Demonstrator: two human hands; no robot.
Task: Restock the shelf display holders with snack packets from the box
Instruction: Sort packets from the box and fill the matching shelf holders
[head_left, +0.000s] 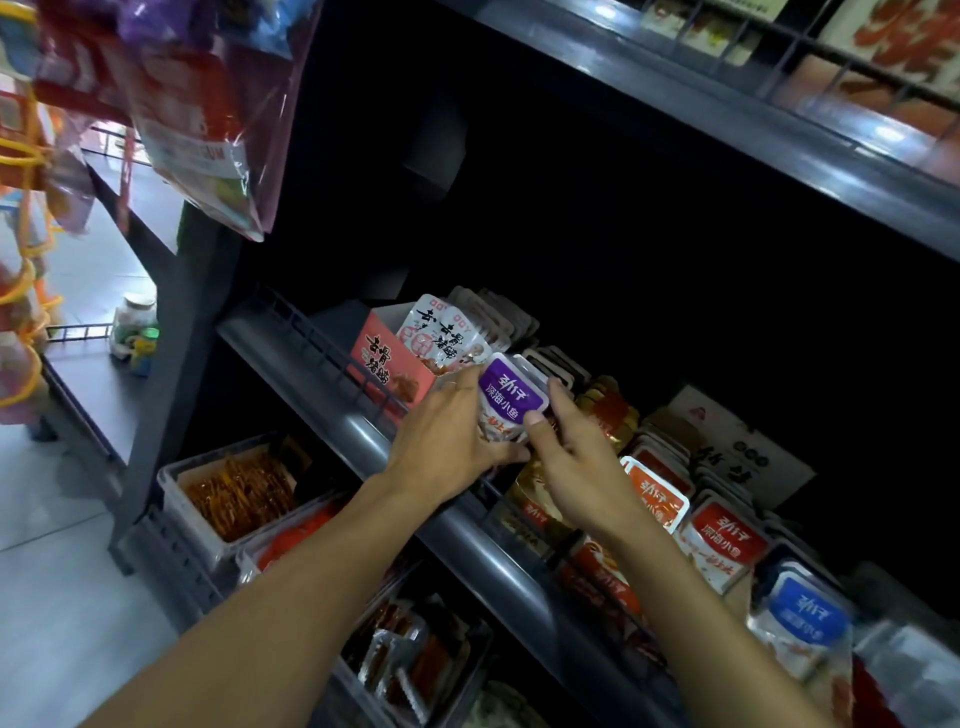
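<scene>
A view from a head-worn camera looks down along two bare forearms reaching into a dark shop shelf (363, 415). Both hands meet at a small stack of purple-topped packets (511, 400), held upright just above the shelf's front rail. The left hand (452, 431) cups the stack from the left with its fingers curled behind and beneath it; the right hand (566, 447) pinches the stack's right edge, thumb on the front. The stack sits at the front of a row of similar packets that runs back into the shadow, between a pink holder (389, 371) of white packets on the left and rows of orange packets (657, 491), red packets (722, 535) and blue packets (802, 616) on the right. Those neighbouring rows look well filled, though their depth is lost in the dark. The supply box named in the task cannot be picked out with certainty. Below the shelf, clear tubs (228, 499) hold other snacks. Judging from this, the work seems to be mid-way: the purple stack is being seated in its row but is not yet let go, and how many packets remain to be placed cannot be told.
</scene>
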